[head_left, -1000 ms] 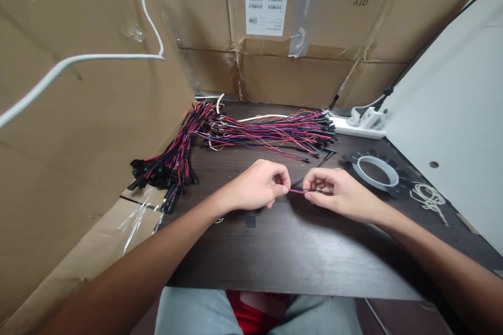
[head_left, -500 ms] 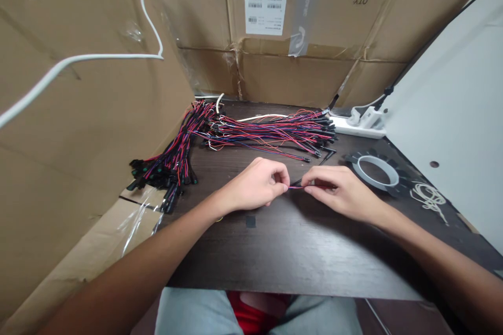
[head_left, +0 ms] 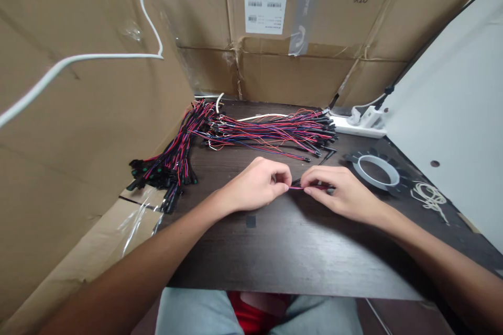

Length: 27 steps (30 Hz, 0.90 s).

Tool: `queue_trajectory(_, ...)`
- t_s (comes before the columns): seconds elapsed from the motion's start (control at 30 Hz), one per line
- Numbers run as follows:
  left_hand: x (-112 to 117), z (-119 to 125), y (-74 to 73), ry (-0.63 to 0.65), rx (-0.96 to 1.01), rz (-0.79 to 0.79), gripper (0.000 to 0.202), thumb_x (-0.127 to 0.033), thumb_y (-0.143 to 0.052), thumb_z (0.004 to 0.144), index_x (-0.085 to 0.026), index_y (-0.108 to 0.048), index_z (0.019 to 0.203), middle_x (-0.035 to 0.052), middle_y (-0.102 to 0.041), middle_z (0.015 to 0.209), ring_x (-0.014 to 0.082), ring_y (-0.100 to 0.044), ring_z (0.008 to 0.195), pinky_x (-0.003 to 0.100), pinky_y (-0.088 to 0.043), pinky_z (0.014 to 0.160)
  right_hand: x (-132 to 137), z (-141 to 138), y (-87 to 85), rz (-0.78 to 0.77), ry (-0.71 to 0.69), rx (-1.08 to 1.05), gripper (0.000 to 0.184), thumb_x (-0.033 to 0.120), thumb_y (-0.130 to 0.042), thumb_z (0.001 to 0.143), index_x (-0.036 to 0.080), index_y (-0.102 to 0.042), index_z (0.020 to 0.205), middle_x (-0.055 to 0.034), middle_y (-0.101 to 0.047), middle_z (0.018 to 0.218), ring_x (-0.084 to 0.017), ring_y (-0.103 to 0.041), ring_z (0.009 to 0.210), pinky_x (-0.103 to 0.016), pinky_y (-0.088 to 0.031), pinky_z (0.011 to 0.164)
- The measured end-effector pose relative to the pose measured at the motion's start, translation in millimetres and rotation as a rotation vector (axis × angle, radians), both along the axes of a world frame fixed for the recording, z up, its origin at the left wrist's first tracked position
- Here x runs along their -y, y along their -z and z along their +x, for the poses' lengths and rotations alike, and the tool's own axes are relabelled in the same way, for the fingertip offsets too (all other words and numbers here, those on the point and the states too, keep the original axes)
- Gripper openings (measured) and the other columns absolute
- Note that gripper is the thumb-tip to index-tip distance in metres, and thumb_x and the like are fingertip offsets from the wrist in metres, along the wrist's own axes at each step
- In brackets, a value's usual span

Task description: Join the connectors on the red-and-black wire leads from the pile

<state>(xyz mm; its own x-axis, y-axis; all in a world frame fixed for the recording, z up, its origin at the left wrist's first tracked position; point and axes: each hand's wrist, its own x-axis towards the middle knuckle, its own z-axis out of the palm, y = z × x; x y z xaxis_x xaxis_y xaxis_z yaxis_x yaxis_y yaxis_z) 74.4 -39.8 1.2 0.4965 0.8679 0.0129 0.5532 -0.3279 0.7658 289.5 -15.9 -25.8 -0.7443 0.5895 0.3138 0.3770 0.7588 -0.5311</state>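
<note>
My left hand [head_left: 255,187] and my right hand [head_left: 341,192] meet over the middle of the dark wooden table [head_left: 298,251]. Both pinch the same thin red wire lead [head_left: 296,187], which stretches between their fingertips just above the tabletop. Behind the hands lies a big bundle of red, blue and black wire leads [head_left: 271,133] with black connectors at its right end. A second bundle [head_left: 168,165] trails off the table's left side, its black plugs bunched at the lower end.
Cardboard boxes [head_left: 294,36] wall in the table at the back and left. A white power strip [head_left: 359,123] sits at the back right, a tape roll on a black holder [head_left: 375,170] beside it, and a coil of pale string [head_left: 428,198] further right. A white panel stands on the right.
My two hands have drawn a little closer together on the red wire lead, the right hand shifting slightly left. Everything else stays in place.
</note>
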Motion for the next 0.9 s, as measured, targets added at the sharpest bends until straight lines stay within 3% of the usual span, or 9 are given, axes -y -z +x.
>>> queue_trajectory(0.5, 2.0, 6.0, 4.4, -0.056, -0.069, 0.068, 0.014, -0.005, -0.055, 0.074, -0.013, -0.065, 0.07, -0.0034, -0.059, 0.06, 0.0055, -0.048, 0.054, 0.017, -0.035, 0.059, 6.7, -7.4, 0.1, -0.095, 0.002, -0.077, 0.01, 0.008, -0.049, 0.075, 0.017, -0.053, 0.072, -0.0048, -0.062, 0.08, -0.013, -0.054, 0.067, -0.025, -0.045, 0.063)
queue_trajectory(0.67, 2.5, 6.6, 1.4, -0.1, -0.024, 0.027, 0.012, -0.007, -0.056, 0.075, -0.013, -0.064, 0.068, -0.0046, -0.055, 0.053, 0.0049, -0.046, 0.05, 0.016, -0.035, 0.057, 6.0, -6.8, 0.2, -0.057, -0.049, -0.077, 0.011, 0.008, -0.05, 0.077, 0.017, -0.056, 0.072, -0.0057, -0.061, 0.082, -0.013, -0.054, 0.07, -0.025, -0.045, 0.064)
queue_trajectory(0.9, 0.6, 3.3, 1.3, -0.143, 0.093, -0.123, 0.009, -0.013, -0.055, 0.077, -0.013, -0.061, 0.069, -0.006, -0.049, 0.047, 0.0047, -0.044, 0.042, 0.015, -0.033, 0.047, 3.4, -4.6, -1.2, -0.025, -0.02, -0.097, 0.012, 0.013, -0.052, 0.082, 0.017, -0.062, 0.078, -0.0063, -0.063, 0.083, -0.013, -0.057, 0.07, -0.024, -0.046, 0.064)
